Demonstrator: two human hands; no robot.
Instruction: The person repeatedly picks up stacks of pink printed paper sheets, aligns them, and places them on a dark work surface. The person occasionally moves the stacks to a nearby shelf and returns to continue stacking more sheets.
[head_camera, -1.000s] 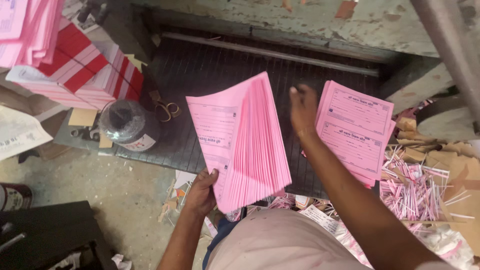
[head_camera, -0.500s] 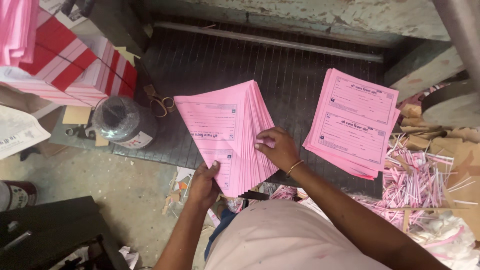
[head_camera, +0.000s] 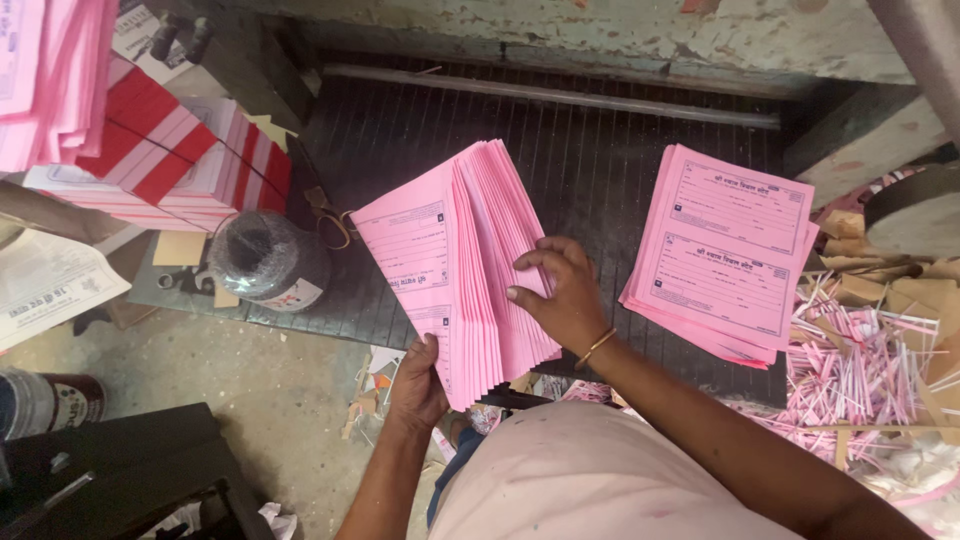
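My left hand (head_camera: 418, 378) grips the bottom corner of a fanned bundle of pink printed sheets (head_camera: 440, 255), held up over a dark ribbed metal table (head_camera: 580, 150). My right hand (head_camera: 558, 295) rests on the fan's right side, fingers spread over the sheet edges, a thin bangle at the wrist. A second pile of the same pink sheets (head_camera: 725, 250) lies flat on the table to the right, apart from both hands.
A spool of dark thread (head_camera: 265, 258) and scissors (head_camera: 330, 222) sit left of the fan. Red-and-white bound stacks (head_camera: 180, 150) and more pink paper (head_camera: 50, 70) stand at the far left. Pink paper trimmings (head_camera: 850, 350) are heaped at the right. A dark case (head_camera: 110, 470) lies on the floor.
My right hand came back from the pile on the right to the fanned bundle and now presses on its edges. The fan has tilted more upright and closed up slightly.
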